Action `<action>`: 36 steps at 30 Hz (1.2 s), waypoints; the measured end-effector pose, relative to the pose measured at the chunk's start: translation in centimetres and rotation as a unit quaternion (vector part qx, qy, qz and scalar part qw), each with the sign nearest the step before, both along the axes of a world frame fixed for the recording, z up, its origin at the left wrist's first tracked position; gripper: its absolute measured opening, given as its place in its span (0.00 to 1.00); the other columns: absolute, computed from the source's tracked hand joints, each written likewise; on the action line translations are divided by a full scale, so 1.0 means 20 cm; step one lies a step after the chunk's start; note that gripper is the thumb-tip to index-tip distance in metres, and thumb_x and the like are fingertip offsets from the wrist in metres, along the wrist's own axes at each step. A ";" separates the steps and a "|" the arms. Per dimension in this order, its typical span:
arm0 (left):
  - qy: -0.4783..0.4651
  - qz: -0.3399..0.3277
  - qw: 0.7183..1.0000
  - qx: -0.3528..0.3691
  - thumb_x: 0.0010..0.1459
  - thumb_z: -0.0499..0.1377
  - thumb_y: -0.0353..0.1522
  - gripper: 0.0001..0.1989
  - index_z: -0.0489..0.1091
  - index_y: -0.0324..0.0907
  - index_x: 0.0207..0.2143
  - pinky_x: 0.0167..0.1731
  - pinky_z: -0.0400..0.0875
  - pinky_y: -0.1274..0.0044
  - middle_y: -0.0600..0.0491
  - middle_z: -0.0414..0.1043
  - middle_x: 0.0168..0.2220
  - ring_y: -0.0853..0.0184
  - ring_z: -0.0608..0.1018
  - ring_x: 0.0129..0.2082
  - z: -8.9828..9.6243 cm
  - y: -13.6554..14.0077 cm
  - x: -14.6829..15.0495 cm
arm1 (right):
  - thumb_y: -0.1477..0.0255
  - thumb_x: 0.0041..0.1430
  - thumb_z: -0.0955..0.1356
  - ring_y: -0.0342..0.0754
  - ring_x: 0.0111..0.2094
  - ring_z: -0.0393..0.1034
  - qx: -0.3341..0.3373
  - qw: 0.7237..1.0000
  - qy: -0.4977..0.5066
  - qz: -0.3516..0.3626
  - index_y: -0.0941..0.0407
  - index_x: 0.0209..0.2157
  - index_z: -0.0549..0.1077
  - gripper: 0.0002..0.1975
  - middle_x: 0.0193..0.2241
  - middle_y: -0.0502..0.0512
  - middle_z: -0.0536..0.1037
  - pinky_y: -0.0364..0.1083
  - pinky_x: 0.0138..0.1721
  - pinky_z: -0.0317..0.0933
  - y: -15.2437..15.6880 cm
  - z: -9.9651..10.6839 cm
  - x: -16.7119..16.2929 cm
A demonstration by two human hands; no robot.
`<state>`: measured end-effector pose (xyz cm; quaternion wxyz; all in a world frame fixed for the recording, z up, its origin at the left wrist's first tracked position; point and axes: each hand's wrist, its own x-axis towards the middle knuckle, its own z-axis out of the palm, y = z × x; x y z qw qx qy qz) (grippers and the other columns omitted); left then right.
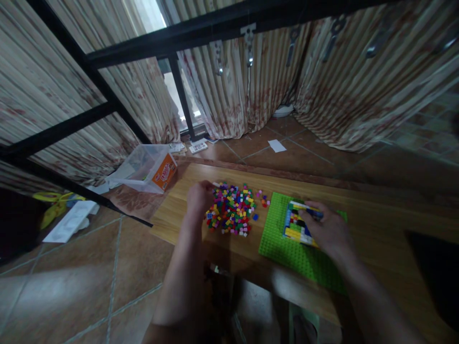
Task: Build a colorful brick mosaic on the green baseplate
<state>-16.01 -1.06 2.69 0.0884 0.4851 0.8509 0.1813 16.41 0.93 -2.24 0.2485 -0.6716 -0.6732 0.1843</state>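
My left hand [198, 198] is at the left edge of a heap of small coloured toy bricks [233, 210]. Its fingers are bent together by a small whitish piece; what they pinch, if anything, is too small to make out. A green studded baseplate [270, 239] lies to the right of the heap. On it sits a low rectangular brick build [297, 234] with blue, white and yellow walls and mixed colours inside. My right hand [330, 229] is closed over the right side of this build, fingers at its far corner and partly covering it.
The wooden bench [182, 191] carries the bricks, with a few strays, including a blue brick [255, 217], beside the baseplate. A clear plastic box [143, 167] with an orange label stands beyond its left end. A dark object [430, 267] is at right. Black metal bars [132, 119] cross the left.
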 end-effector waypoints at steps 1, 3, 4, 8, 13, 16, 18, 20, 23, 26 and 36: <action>0.011 0.018 1.000 -0.010 0.53 0.55 0.27 0.16 0.79 0.43 0.40 0.40 0.69 0.75 0.46 0.80 0.39 0.60 0.79 0.40 -0.01 -0.01 -0.06 | 0.56 0.55 0.64 0.55 0.34 0.73 0.001 1.000 0.001 0.001 0.56 0.46 0.76 0.24 0.33 0.60 0.79 0.51 0.36 0.65 0.00 0.00 0.00; 0.011 0.026 0.999 -0.024 0.51 0.56 0.27 0.16 0.80 0.43 0.40 0.37 0.69 0.76 0.46 0.81 0.39 0.60 0.79 0.39 -0.02 -0.03 -0.14 | 0.56 0.55 0.64 0.55 0.34 0.73 0.005 1.000 0.005 0.003 0.56 0.45 0.76 0.23 0.33 0.60 0.80 0.51 0.36 0.65 0.00 -0.01 0.00; 0.004 0.018 0.999 -0.030 0.50 0.56 0.27 0.17 0.80 0.43 0.40 0.36 0.68 0.76 0.46 0.81 0.38 0.61 0.79 0.38 -0.03 -0.04 -0.16 | 0.56 0.55 0.64 0.56 0.33 0.74 0.010 1.000 0.008 0.005 0.56 0.45 0.77 0.23 0.33 0.60 0.80 0.52 0.36 0.65 0.00 -0.01 0.01; -0.029 -0.024 0.999 -0.037 0.49 0.59 0.29 0.15 0.80 0.44 0.39 0.32 0.66 0.78 0.50 0.81 0.33 0.64 0.78 0.33 -0.07 -0.03 -0.18 | 0.56 0.55 0.64 0.56 0.34 0.74 0.026 1.000 0.010 0.007 0.55 0.43 0.77 0.22 0.34 0.61 0.80 0.53 0.37 0.66 0.01 -0.02 0.01; -0.034 -0.058 0.997 -0.028 0.49 0.59 0.30 0.15 0.80 0.45 0.40 0.31 0.65 0.78 0.51 0.81 0.32 0.64 0.77 0.31 -0.08 -0.02 -0.17 | 0.55 0.57 0.63 0.58 0.36 0.74 0.024 1.000 -0.006 0.013 0.56 0.45 0.76 0.23 0.36 0.62 0.80 0.55 0.39 0.66 0.01 -0.03 0.01; -0.026 -0.071 0.996 -0.038 0.50 0.59 0.31 0.16 0.80 0.44 0.41 0.30 0.64 0.78 0.51 0.81 0.33 0.65 0.77 0.31 -0.08 -0.01 -0.16 | 0.55 0.58 0.62 0.58 0.37 0.74 0.027 0.999 -0.015 0.022 0.56 0.45 0.76 0.23 0.39 0.63 0.80 0.55 0.40 0.66 0.01 -0.03 0.02; -0.019 -0.077 0.996 -0.050 0.50 0.58 0.30 0.16 0.81 0.44 0.41 0.31 0.65 0.78 0.51 0.81 0.32 0.65 0.77 0.31 -0.07 -0.01 -0.14 | 0.55 0.58 0.62 0.58 0.37 0.74 0.027 0.999 -0.019 0.023 0.56 0.45 0.76 0.23 0.39 0.63 0.80 0.55 0.41 0.66 0.01 -0.03 0.02; -0.015 -0.073 0.996 -0.056 0.51 0.58 0.30 0.16 0.81 0.43 0.41 0.32 0.65 0.78 0.50 0.81 0.32 0.65 0.78 0.32 -0.07 -0.01 -0.13 | 0.55 0.58 0.62 0.57 0.37 0.74 0.028 0.999 -0.022 0.022 0.56 0.45 0.76 0.24 0.38 0.62 0.80 0.54 0.41 0.66 0.01 -0.03 0.02; -0.010 -0.055 0.997 -0.050 0.51 0.57 0.29 0.15 0.81 0.43 0.40 0.35 0.67 0.77 0.49 0.81 0.34 0.63 0.78 0.34 -0.07 0.00 -0.12 | 0.55 0.58 0.63 0.57 0.37 0.74 0.036 0.999 -0.022 0.021 0.55 0.45 0.76 0.23 0.37 0.61 0.80 0.53 0.40 0.66 0.01 -0.03 0.01; -0.013 -0.046 0.999 -0.022 0.53 0.57 0.31 0.14 0.81 0.44 0.39 0.35 0.67 0.77 0.48 0.81 0.36 0.62 0.79 0.37 -0.07 0.00 -0.12 | 0.56 0.58 0.63 0.56 0.37 0.73 0.041 0.999 -0.027 0.021 0.55 0.44 0.76 0.22 0.37 0.61 0.80 0.53 0.41 0.65 0.00 -0.03 0.01; -0.253 -0.057 0.955 0.145 0.49 0.60 0.35 0.14 0.79 0.37 0.36 0.24 0.66 0.81 0.52 0.77 0.25 0.71 0.74 0.22 -0.14 0.05 -0.06 | 0.58 0.59 0.63 0.53 0.36 0.74 0.038 0.999 -0.020 0.027 0.55 0.45 0.76 0.20 0.37 0.60 0.80 0.51 0.40 0.65 0.00 -0.01 0.00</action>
